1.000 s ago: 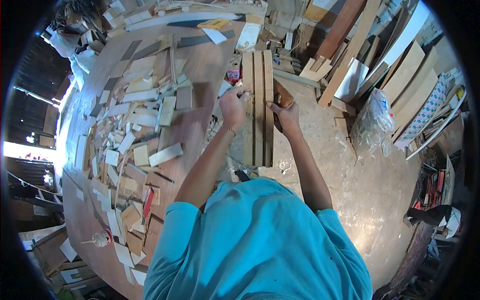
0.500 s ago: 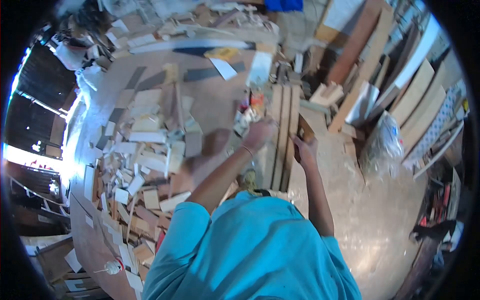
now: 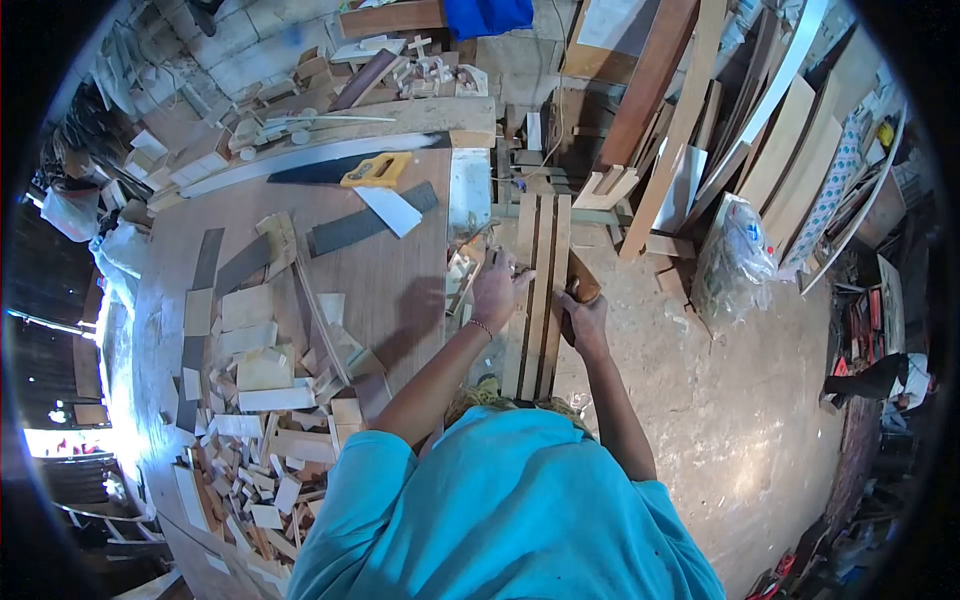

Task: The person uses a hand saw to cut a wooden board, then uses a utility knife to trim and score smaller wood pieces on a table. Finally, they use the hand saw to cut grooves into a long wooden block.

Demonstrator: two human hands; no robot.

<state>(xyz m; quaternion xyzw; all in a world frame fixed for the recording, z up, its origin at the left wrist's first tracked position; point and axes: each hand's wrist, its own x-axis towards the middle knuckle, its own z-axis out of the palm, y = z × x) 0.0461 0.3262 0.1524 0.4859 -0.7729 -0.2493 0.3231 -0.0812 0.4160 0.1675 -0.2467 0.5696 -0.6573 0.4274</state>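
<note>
Three long pale wooden strips (image 3: 540, 300) lie side by side, running away from my body with dark gaps between them. Beside their left edge, my left hand (image 3: 493, 292) is closed, fingertips at the strips; something small and dark shows at the fingers, too small to name. On the other side, my right hand (image 3: 586, 318) grips a brown wooden piece (image 3: 581, 277), its thumb toward the strips. The palm and fingers hide part of that piece, so its full shape cannot be told.
A yellow-handled saw (image 3: 376, 170) lies on the workbench (image 3: 400, 260) at left, near heaped wood offcuts (image 3: 265, 500). Boards (image 3: 650, 85) lean at the upper right, with a clear plastic bag (image 3: 737, 262) on the floor. Another person (image 3: 880, 382) is at far right.
The view has shifted and grown sharper, and the surroundings sit further left. My right hand still holds the brown piece; my left hand remains at the left side of the strips.
</note>
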